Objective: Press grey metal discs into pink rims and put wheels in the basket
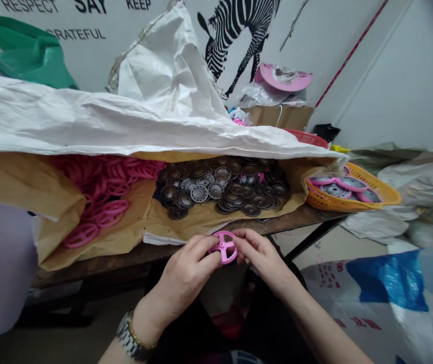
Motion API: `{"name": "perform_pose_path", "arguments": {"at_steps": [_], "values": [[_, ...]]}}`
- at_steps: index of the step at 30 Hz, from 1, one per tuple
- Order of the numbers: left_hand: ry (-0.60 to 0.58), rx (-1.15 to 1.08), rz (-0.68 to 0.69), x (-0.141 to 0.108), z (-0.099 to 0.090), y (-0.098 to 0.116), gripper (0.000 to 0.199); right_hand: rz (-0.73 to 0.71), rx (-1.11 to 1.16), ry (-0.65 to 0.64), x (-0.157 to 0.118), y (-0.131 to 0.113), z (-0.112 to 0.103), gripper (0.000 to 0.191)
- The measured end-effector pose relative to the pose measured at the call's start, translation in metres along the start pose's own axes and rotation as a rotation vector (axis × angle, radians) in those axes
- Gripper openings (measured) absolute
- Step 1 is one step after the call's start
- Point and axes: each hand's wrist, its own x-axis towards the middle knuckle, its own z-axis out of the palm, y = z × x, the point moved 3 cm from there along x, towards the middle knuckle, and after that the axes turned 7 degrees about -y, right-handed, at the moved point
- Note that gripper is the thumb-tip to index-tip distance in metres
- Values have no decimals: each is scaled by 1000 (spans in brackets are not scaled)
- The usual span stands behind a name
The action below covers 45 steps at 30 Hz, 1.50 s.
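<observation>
Between my hands, just in front of the bench edge, is a pink spoked plastic ring (223, 245) shaped like a small wheel. My left hand (193, 260), with a watch at the wrist, grips its left side between thumb and fingers. The fingers of my right hand (256, 253) pinch at its right rim. Whether a further part sits behind the ring is hidden. Beyond my hands lies a pile of grey wheel discs (216, 187) on brown paper. More pink spoked rings (110, 207) are heaped to the left.
An opened paper-lined sack (125, 232) covers the wooden bench (125, 260). A yellow basket (383, 194) with pink-and-grey wheels stands at the right end. White and blue bags (383, 283) fill the floor at right. A pale plastic container (0, 273) is close on the left.
</observation>
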Motion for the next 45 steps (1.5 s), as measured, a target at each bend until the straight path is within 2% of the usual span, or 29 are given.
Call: {"name": "perform_pose_path", "arguments": {"at_steps": [3,6,8,11,14,19,24,29,33,37,41,45], "values": [[105,-137,-105,-5,5,-3,27,42,103,-25,7,2,5,45],[193,-534,-426,-10,13,-12,41,11,156,-31,12,0,10,42],[182,-890,-647,-12,22,-17,43,-18,144,-53,15,-3,15,39],[176,-1235,-842,-13,27,-19,43,-54,50,-104,23,-8,21,34],[267,-1344,-931,-16,24,-23,46,-128,-175,-79,40,-13,20,24],[336,-1404,-974,-22,19,-26,49,-296,-774,118,86,-25,9,16],[367,-1429,-988,-25,18,-25,53,-262,-964,177,128,-33,13,24],[367,-1446,-986,-26,20,-22,49,-169,-1087,228,154,-33,27,27],[349,-1444,-995,-28,22,-22,46,-144,-1060,250,162,-30,31,17],[341,-1448,-993,-30,25,-23,45,-182,-923,247,154,-27,24,8],[343,-1389,-987,-31,28,-23,39,-230,-704,219,132,-25,14,8],[345,-1193,-900,-30,27,-23,24,-244,-443,179,95,-24,2,19]]}}
